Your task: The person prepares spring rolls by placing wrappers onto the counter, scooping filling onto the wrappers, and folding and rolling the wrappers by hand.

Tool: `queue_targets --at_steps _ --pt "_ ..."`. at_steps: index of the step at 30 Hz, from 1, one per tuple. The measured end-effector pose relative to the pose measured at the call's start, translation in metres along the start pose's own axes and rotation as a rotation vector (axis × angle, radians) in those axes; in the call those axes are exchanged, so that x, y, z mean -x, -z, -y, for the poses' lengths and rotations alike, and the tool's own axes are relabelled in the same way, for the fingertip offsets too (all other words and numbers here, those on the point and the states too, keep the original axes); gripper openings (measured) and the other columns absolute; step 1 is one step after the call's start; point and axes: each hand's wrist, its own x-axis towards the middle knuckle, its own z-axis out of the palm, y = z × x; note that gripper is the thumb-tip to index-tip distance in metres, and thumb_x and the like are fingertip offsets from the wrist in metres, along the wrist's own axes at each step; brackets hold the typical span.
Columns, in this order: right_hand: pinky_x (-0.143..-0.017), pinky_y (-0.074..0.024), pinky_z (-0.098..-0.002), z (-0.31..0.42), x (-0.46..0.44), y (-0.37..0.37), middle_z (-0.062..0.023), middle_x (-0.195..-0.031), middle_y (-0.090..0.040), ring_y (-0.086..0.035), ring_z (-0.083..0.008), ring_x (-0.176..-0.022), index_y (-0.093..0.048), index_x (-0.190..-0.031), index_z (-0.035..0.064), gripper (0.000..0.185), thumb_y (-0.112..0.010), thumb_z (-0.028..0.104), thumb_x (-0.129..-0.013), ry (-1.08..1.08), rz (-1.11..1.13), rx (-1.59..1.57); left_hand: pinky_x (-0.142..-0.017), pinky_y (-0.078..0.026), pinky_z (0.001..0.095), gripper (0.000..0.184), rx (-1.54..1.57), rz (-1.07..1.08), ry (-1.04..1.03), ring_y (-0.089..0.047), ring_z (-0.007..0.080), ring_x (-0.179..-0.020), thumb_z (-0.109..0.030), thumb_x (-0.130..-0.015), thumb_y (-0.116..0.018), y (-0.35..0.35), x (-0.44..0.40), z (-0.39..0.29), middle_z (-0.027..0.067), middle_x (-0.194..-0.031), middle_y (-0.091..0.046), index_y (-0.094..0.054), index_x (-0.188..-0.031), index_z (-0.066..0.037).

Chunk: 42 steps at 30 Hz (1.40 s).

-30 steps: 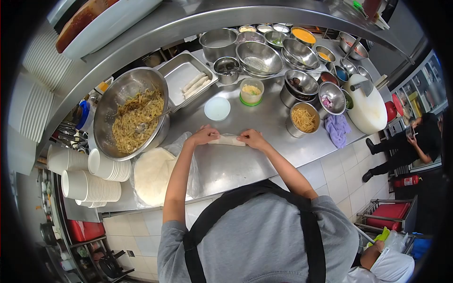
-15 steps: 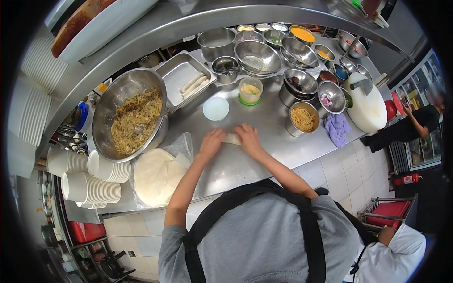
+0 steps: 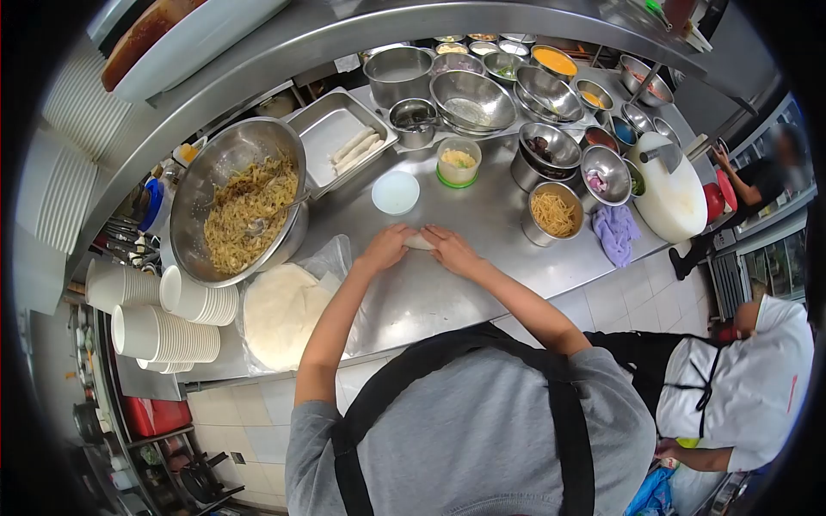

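Observation:
On the steel worktop, a pale spring roll [image 3: 419,242] lies between my two hands. My left hand [image 3: 385,248] is closed over its left end, fingers curled. Its right end is under my right hand [image 3: 452,250], fingers bent over the wrapper. Both hands hide much of the roll. Just beyond them stands a small white bowl [image 3: 396,193] of clear liquid. Finished-looking rolls [image 3: 355,150] lie in a steel tray [image 3: 314,129]. A stack of round wrapper sheets [image 3: 280,310] rests on plastic by my left forearm. Behind it, a large steel bowl [image 3: 191,202] holds shredded filling [image 3: 245,219] and a spoon.
Stacked white tubs [image 3: 168,334] stand at the left edge. A green-based container [image 3: 458,163], a pot of yellow strips [image 3: 553,215] and several steel bowls [image 3: 473,101] line the back and right. A purple cloth [image 3: 614,234] hangs near the edge. Two people stand at right.
My fingers have drawn closer together over the roll, which sits slightly nearer the bowl. The person in white has moved further into view; the person in black has shifted.

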Motion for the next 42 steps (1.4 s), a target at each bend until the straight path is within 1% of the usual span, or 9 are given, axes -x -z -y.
queue_targets --at_steps 7,13,16,19,25,28,33,36,42 --pt "-0.087 -0.0451 -0.0404 0.039 0.047 0.002 -0.0161 -0.117 -0.05 -0.051 -0.0349 -0.102 -0.054 -0.125 0.0044 0.049 -0.061 0.003 -0.076 -0.033 -0.087 0.057 -0.089 -0.046 0.0407 0.044 -0.035 -0.088 0.011 -0.056 0.0334 -0.102 -0.009 -0.075 -0.067 -0.024 0.049 -0.038 0.0117 -0.11 -0.057 -0.057 -0.118 -0.007" --pt "-0.084 -0.0448 -0.0346 0.009 0.022 0.025 -0.0156 -0.117 -0.056 -0.051 -0.0317 -0.111 -0.056 -0.124 0.0111 0.047 -0.066 0.015 -0.078 -0.065 0.177 -0.058 -0.089 -0.046 0.0402 0.04 0.25 -0.024 0.009 -0.057 0.0348 -0.102 -0.01 -0.077 -0.067 -0.012 0.043 -0.022 0.0136 -0.113 -0.058 -0.059 -0.116 -0.003" --pt "-0.088 -0.0425 -0.0362 -0.014 -0.01 0.041 -0.013 -0.116 -0.061 -0.054 -0.029 -0.111 -0.058 -0.122 0.0119 0.043 -0.065 0.02 -0.08 -0.351 0.305 -0.401 -0.09 -0.046 0.0392 0.04 0.265 -0.059 0.048 -0.057 0.0344 -0.105 -0.01 -0.079 -0.067 0.004 0.028 -0.009 0.0149 -0.116 -0.058 -0.058 -0.117 -0.003" --pt "-0.092 -0.0399 -0.041 -0.02 -0.019 0.048 -0.0098 -0.114 -0.063 -0.058 -0.0264 -0.106 -0.058 -0.12 0.0098 0.038 -0.061 0.018 -0.083 -0.361 0.254 -0.201 -0.092 -0.045 0.0389 0.043 0.263 -0.057 0.051 -0.056 0.0342 -0.108 -0.009 -0.079 -0.066 0.006 0.022 -0.003 0.0158 -0.118 -0.057 -0.057 -0.121 -0.004" --pt "-0.108 -0.0276 -0.0474 0.013 0.005 0.018 -0.0098 -0.135 -0.049 -0.043 -0.0213 -0.128 -0.052 -0.127 0.0048 0.042 -0.051 0.014 -0.087 0.289 -0.085 0.327 -0.097 -0.043 0.0388 0.046 0.162 -0.09 0.041 -0.051 0.0324 -0.117 -0.012 -0.081 -0.066 0.0 0.03 -0.01 0.014 -0.126 -0.054 -0.055 -0.125 -0.006" --pt "-0.113 -0.0178 -0.0483 0.008 0.028 0.031 -0.0074 -0.145 -0.038 -0.03 -0.0183 -0.137 -0.046 -0.133 0.0048 0.049 -0.053 0.019 -0.086 0.281 -0.039 0.341 -0.1 -0.041 0.0399 0.045 0.012 -0.178 0.037 -0.049 0.0306 -0.12 -0.014 -0.081 -0.065 -0.006 0.042 -0.012 0.0126 -0.128 -0.053 -0.056 -0.124 -0.006" --pt "-0.113 -0.0149 -0.0485 -0.017 0.052 0.043 -0.0048 -0.148 -0.034 -0.025 -0.0177 -0.14 -0.042 -0.137 0.0066 0.057 -0.054 0.029 -0.087 0.189 -0.006 0.524 -0.098 -0.041 0.0407 0.038 -0.247 -0.325 0.072 -0.049 0.0288 -0.119 -0.009 -0.079 -0.063 -0.006 0.082 0.002 0.0122 -0.128 -0.052 -0.059 -0.117 -0.005" --pt "-0.113 -0.0141 -0.0498 0.013 0.029 0.033 -0.0038 -0.149 -0.032 -0.022 -0.0172 -0.141 -0.042 -0.138 0.0085 0.058 -0.055 0.032 -0.087 0.217 -0.038 0.424 -0.101 -0.038 0.0422 0.036 -0.113 -0.426 0.181 -0.047 0.0315 -0.121 -0.007 -0.079 -0.061 0.003 0.081 0.001 0.0133 -0.125 -0.054 -0.058 -0.115 -0.003" --pt "-0.111 -0.0153 -0.0553 0.019 0.024 0.033 -0.0036 -0.147 -0.034 -0.021 -0.0196 -0.14 -0.055 -0.125 0.0104 0.043 -0.059 0.029 -0.086 0.306 0.1 0.283 -0.098 -0.041 0.0428 0.05 -0.058 -0.287 0.023 -0.048 0.0307 -0.119 -0.007 -0.077 -0.063 -0.004 0.038 -0.032 0.0129 -0.126 -0.052 -0.051 -0.125 -0.006"
